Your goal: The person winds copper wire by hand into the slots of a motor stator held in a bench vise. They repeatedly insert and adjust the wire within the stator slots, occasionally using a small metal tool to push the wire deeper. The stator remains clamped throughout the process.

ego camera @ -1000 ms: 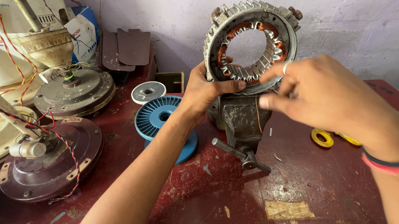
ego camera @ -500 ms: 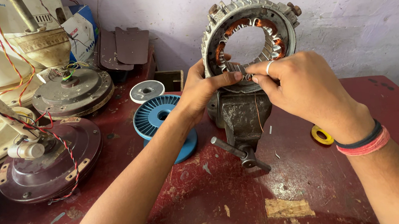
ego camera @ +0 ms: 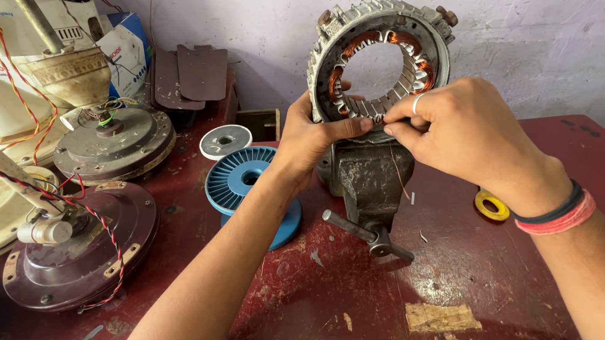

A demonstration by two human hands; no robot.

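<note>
Standing upright in a grey vise (ego camera: 370, 176) near the middle of the red tabletop (ego camera: 442, 284) is a round metal motor ring (ego camera: 380, 58) with copper coils inside. Its lower left edge is gripped by the left hand (ego camera: 312, 139), with the thumb laid along the bottom of the ring. The right hand (ego camera: 461, 133) is pinched almost shut on a thin copper wire (ego camera: 396, 169) at the ring's lower edge. A blue spool (ego camera: 246, 185) is seen just left of the vise. A yellow tape roll (ego camera: 491, 205) lies to the right. Old fan parts (ego camera: 79, 246) are spread on the far left.
</note>
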